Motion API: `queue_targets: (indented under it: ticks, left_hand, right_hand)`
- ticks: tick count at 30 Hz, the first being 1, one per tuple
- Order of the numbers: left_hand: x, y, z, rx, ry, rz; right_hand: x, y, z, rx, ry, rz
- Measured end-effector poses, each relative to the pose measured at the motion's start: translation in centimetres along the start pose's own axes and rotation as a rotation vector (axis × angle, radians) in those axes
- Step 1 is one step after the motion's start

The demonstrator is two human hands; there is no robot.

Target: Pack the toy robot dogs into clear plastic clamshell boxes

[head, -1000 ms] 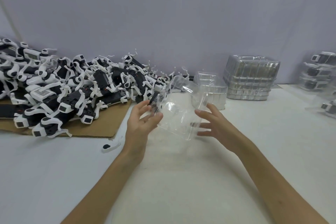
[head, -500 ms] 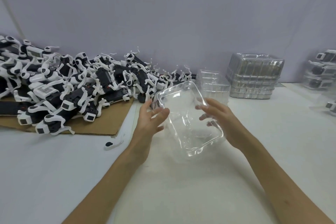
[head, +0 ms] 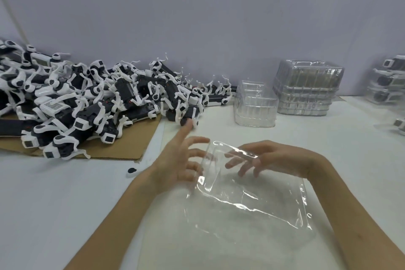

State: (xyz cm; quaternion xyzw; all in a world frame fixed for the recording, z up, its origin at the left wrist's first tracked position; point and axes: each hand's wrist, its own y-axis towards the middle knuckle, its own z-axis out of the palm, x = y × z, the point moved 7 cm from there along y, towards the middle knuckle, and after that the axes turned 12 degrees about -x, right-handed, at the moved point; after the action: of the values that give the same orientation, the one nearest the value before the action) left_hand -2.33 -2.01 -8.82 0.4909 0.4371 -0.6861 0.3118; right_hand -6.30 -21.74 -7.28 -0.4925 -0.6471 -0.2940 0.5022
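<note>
Clamshell box [head: 247,206] is down now: half a second ago you held it up between both hands, tilted in the air; it now lies opened on the tabletop [head: 54,204], near and right of centre. One half lies flat and the other half stands raised at its far edge, between your hands.

Your left hand [head: 182,160] has let go. Its fingers are spread and straight, it holds nothing, and the fingertips are just beside the raised half's left edge.

Your right hand [head: 274,158] is at the raised half, its loosely bent fingers seen through the clear plastic. Can't tell whether it pinches the flap or only touches it.

Rest of the scene has not moved:
- The pile of toy robot dogs [head: 98,98] is far left on the cardboard sheet [head: 131,144].
- One small loose black-and-white part [head: 131,171] lies on the tabletop near the cardboard's near corner.
- The stack of empty boxes [head: 254,105] is far centre, with a taller stack [head: 306,90] just to its right.
- Packed boxes [head: 390,81] sit at the far right edge, blurred.
</note>
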Motion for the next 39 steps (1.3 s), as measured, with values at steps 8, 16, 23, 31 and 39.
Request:
queue_targets:
  ticks: [8, 16, 23, 31, 39]
  left_hand:
    - [0.2, 0.4, 0.5, -0.048, 0.157, 0.208]
    - [-2.9, -1.5, -3.3, -0.726, 0.123, 0.678]
    - [-3.6, -3.2, -1.7, -0.768, 0.218, 0.914]
    - [-3.2, -3.3, -0.7, -0.713, 0.24, 0.929]
    - [-2.7, -2.7, 0.4, -0.6, 0.294, 0.915]
  right_hand:
    - [0.8, 0.9, -2.3, -0.339, -0.047, -0.124]
    - [2.2, -4.0, -8.5, -1.436, -0.082, -0.412]
    - [5.7, -1.3, -0.5, -1.176, -0.494, -0.678]
    - [3.6, 1.3, 2.6, -1.015, -0.784, -0.411]
    - [2.7, 2.0, 2.3, -0.867, -0.632, -0.318]
